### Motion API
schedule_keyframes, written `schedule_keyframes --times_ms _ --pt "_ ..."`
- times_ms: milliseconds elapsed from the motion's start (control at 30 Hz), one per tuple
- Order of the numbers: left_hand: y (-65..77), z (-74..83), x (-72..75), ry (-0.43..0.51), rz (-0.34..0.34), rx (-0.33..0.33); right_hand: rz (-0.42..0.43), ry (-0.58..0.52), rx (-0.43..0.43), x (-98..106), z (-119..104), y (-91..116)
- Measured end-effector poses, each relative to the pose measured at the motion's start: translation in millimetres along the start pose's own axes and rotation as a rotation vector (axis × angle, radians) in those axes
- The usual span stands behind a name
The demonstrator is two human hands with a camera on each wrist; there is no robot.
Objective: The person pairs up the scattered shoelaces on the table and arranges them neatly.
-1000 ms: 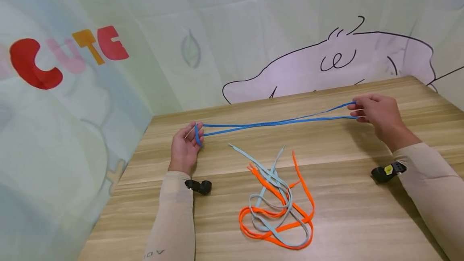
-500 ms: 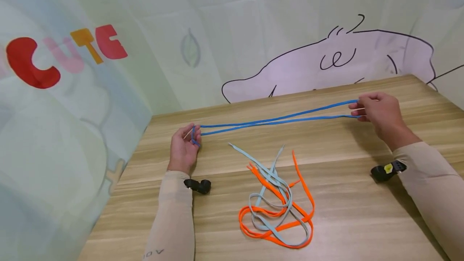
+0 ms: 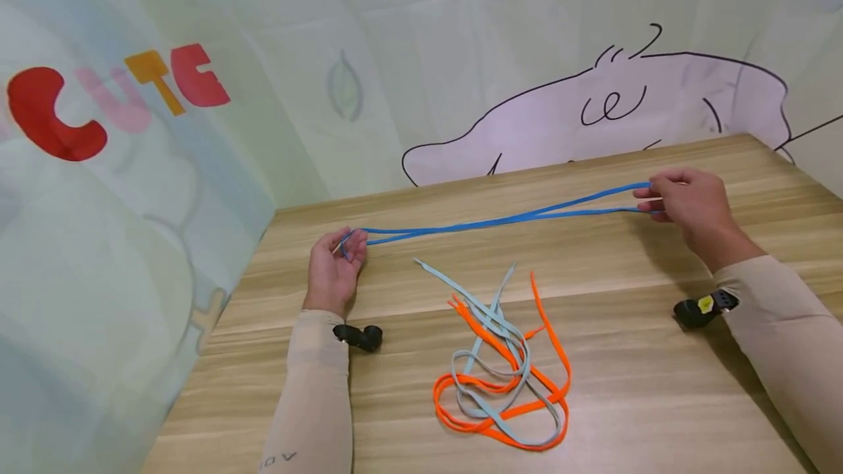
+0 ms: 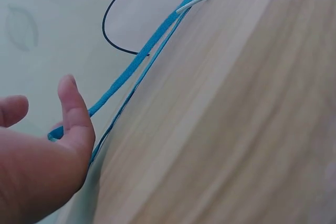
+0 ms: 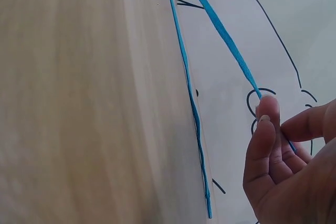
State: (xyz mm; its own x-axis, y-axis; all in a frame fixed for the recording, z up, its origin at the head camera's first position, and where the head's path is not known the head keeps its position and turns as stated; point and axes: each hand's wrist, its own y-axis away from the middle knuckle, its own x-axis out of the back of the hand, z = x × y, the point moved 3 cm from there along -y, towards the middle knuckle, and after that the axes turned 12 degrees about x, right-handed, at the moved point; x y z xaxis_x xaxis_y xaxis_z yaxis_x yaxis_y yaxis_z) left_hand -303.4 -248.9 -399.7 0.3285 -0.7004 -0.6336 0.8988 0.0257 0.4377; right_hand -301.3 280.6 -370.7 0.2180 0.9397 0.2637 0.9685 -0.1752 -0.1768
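A blue shoelace [image 3: 487,224] stretches in two strands across the far part of the table. At its left end, my left hand [image 3: 334,269] holds it, with a bend of lace looped about the fingers; the left wrist view shows the lace [image 4: 134,66] passing behind the curled fingers, its grip partly hidden. My right hand [image 3: 693,211] pinches one strand between thumb and fingertips. In the right wrist view, the other strand of the blue lace [image 5: 188,82] runs past the right hand [image 5: 283,166] and ends in a free tip beside it.
An orange shoelace [image 3: 560,346] and a light grey-blue shoelace [image 3: 451,284] lie tangled together nearer the body on the wooden table [image 3: 619,401]. A printed cloth backdrop [image 3: 395,57] rises behind the table's far edge and along its left side.
The blue bend at my left fingers has slipped from hanging in front of them to lying closer in the palm. My right hand has shifted slightly right, still pinching its strand.
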Motion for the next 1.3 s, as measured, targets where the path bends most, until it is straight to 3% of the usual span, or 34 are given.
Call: schedule_keyframes --times_ms 533,900,1300 --pt "-0.6 1.2 1.0 -0.029 0.026 0.024 -0.116 0.035 -0.077 0.6 4.9 -3.8" --pt "3.9 0.9 1.0 -0.007 -0.021 0.007 -0.1 -0.02 -0.103 1.5 3.3 -2.8" --pt "3.2 -1.9 -0.2 -0.104 -0.046 0.029 -0.067 -0.008 -0.087 2.8 4.1 -2.4"
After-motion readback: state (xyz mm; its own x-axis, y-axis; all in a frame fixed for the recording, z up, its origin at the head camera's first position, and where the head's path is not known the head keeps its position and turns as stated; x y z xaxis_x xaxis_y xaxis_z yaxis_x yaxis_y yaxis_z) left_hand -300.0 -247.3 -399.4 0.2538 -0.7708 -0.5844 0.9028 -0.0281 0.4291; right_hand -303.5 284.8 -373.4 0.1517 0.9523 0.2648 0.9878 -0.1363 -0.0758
